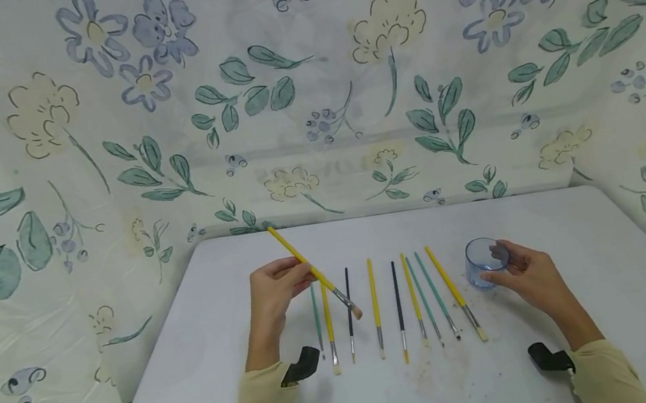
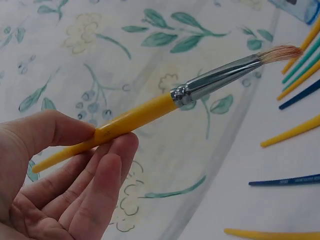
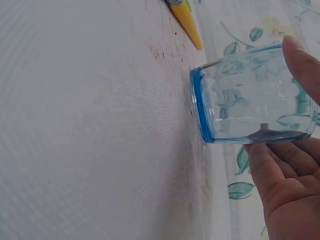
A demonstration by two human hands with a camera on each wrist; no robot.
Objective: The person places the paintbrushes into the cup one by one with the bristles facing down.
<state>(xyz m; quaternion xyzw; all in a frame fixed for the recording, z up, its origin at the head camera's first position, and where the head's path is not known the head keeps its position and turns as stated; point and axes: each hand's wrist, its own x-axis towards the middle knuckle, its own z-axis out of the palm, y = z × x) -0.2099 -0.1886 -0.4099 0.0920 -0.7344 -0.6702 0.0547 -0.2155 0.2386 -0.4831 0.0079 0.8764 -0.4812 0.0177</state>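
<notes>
Pinching the slim yellow handle of a brush [image 1: 321, 278], the left hand [image 1: 271, 298] has thumb and fingertips closed on the painted shaft and its lower fingers curled loosely beneath. This brush is raised and slanted above the surface, its shiny crimped metal collar leading to soft, reddish-brown bristles that bend at the tip.

To the right, the right hand [image 1: 531, 271] holds a clear glass [image 1: 487, 263] with its thumb on one side and fingers on the other, spread about as wide as the glass. The glass has smooth, rounded walls and a thick blue base; it stands roughly upright, though whether it touches the surface I cannot tell.

Between the hands lie nine slender brushes [image 1: 375, 306] in yellow, teal and dark blue, roughly side by side, bristles toward the near side. Reddish-brown specks and smears mark the white, finely textured surface [image 1: 201, 390] near the glass. Creased, slightly glossy sheeting [image 1: 328, 74] printed with flowers and leaves hangs at the far side.
</notes>
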